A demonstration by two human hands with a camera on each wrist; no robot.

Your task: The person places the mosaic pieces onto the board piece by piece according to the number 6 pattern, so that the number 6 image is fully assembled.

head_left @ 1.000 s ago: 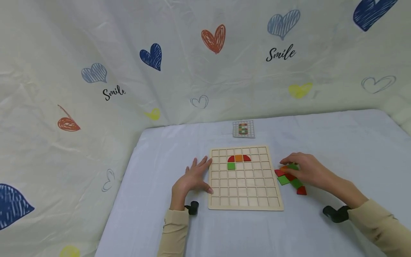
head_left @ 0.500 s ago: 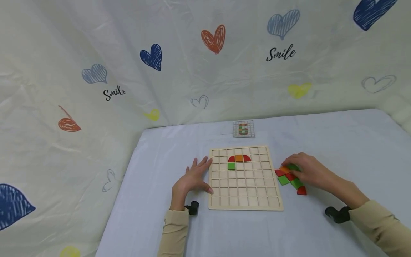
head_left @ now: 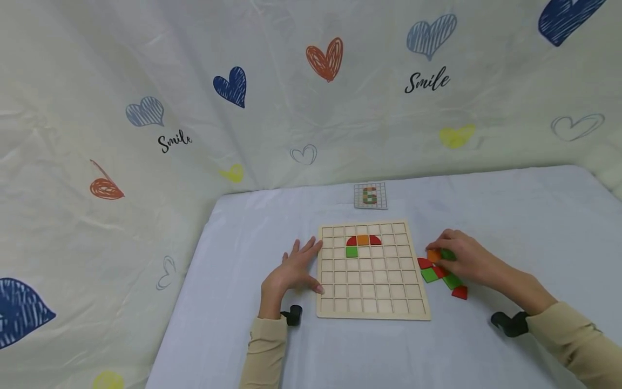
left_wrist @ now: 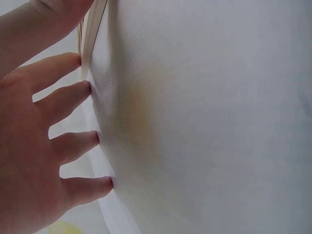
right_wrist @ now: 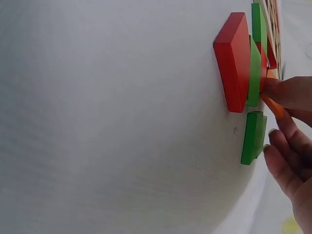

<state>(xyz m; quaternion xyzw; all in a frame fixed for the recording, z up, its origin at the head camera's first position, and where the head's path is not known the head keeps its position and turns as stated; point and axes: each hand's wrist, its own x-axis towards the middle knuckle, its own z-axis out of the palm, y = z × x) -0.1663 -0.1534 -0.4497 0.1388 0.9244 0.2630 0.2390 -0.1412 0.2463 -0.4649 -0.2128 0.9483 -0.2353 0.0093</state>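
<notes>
A wooden grid board (head_left: 374, 302) lies on the table. Two red quarter-round tiles, an orange square tile (head_left: 363, 240) between them and a green square tile (head_left: 352, 252) sit in its upper cells. With fingers spread, my left hand (head_left: 291, 270) rests at the board's left edge, thumb and index finger touching it. Beyond the board's right edge, my right hand (head_left: 468, 256) pinches a loose orange tile (head_left: 434, 255) between thumb and index finger. Around that tile lie a green tile (head_left: 430, 275), a red quarter-round tile (head_left: 459, 292) and several others, partly hidden by the hand.
A small printed card (head_left: 370, 195) with a coloured grid pattern lies behind the board. White cloth (head_left: 379, 356) covers the table, and a curtain with printed hearts (head_left: 324, 59) hangs behind it. A black wrist camera (head_left: 509, 324) sits by the right sleeve.
The orange tile at my right fingertips has turned and shifted slightly up, showing more of the red tile below it. My left hand stays at the board's edge.
</notes>
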